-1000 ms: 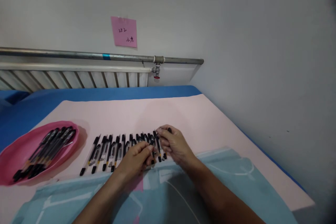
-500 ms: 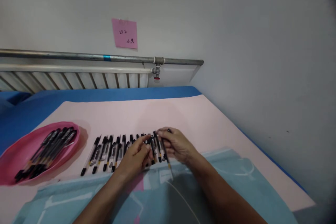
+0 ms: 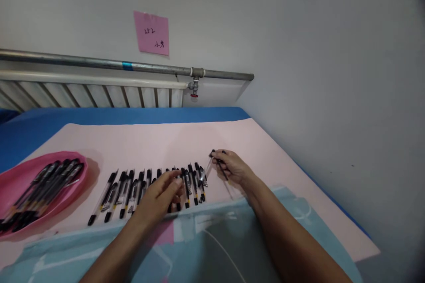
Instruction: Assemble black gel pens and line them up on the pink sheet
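Out to the right, above the pink table surface, my right hand [image 3: 234, 167] is closed on a slim black pen refill [image 3: 223, 172] that slants down. The same fingers hold a clear pen barrel [image 3: 206, 171] with a dark end, tilted down to the left over the row's end. My left hand [image 3: 164, 192] hovers at the row of black-and-clear pens [image 3: 114, 194], fingers loosely curled and thumb apart from the index finger. No object shows in it, though its lower fingers are partly hidden. Small clear caps or parts lie among the pens.
At the left, a pink basin [image 3: 84, 177] holds a bundle of black pens [image 3: 49, 190]. Blue patterned cloth [image 3: 199, 247] covers the near edge. A radiator [image 3: 116, 96], a metal pipe [image 3: 159, 67] and a pink note [image 3: 152, 33] are at the back wall.
My right hand has moved right and slightly away from the row, now with a clear barrel as well as the refill. My left hand's fingers have loosened. The view has shifted slightly.
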Action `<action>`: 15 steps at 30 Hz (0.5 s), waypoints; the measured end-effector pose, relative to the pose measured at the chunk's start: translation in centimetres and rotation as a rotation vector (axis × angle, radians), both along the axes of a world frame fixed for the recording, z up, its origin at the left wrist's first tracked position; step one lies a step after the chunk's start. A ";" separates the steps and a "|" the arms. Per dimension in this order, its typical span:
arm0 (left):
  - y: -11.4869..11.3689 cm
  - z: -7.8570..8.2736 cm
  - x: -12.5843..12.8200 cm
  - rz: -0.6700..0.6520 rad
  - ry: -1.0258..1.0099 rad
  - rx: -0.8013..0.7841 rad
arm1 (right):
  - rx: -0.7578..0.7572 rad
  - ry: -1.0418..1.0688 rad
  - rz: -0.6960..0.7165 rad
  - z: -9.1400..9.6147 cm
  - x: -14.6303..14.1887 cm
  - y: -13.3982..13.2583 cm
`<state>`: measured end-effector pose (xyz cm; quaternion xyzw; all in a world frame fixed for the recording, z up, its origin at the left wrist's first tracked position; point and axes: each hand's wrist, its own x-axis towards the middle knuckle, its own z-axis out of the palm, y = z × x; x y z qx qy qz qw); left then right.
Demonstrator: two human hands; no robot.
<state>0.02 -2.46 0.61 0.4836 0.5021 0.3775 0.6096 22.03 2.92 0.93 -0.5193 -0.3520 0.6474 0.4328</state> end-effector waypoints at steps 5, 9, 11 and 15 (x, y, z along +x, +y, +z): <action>-0.1 0.2 0.0 -0.023 0.018 -0.034 | -0.082 -0.328 0.126 -1.1 2.7 1.1; -0.3 0.2 0.1 -0.061 0.025 -0.058 | -0.085 -0.485 0.133 -2.2 1.8 1.6; -0.2 0.1 0.2 -0.053 0.042 -0.068 | -0.077 -0.493 0.146 -2.7 1.1 1.9; -0.1 0.1 0.1 -0.064 0.047 -0.072 | -0.039 -0.498 0.173 -3.4 0.1 2.3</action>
